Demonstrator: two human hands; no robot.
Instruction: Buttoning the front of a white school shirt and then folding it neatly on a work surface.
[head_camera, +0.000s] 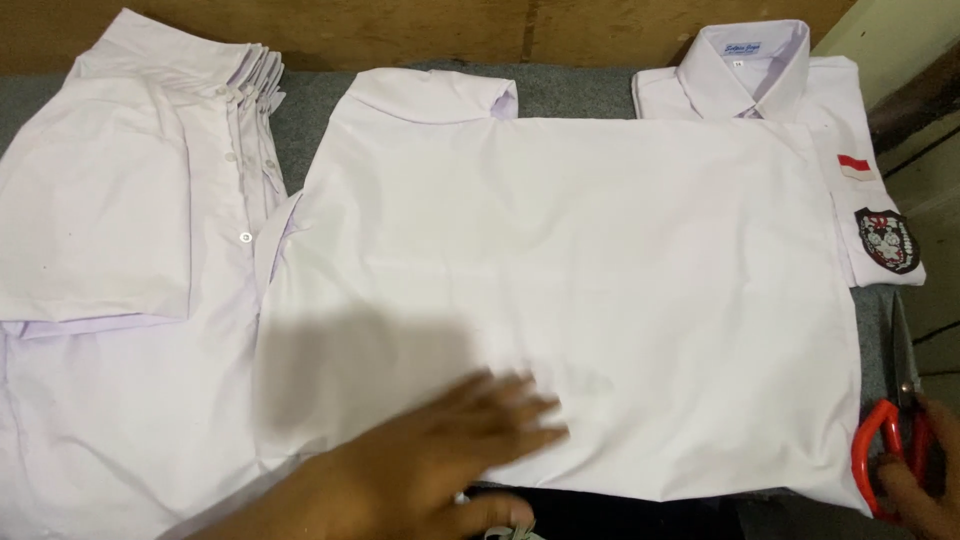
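Shirt, white, lies spread back-up across the grey table, its near hem at the table edge. Our left hand rests flat on the lower hem, fingers spread, gripping nothing. Our right hand sits at the right edge, fingers closed on the red-handled scissors just beside the shirt. We note a stack of folded shirts at left and a collared shirt with badge at far right.

A spread shirt lies between a shirt stack left and scissors right.
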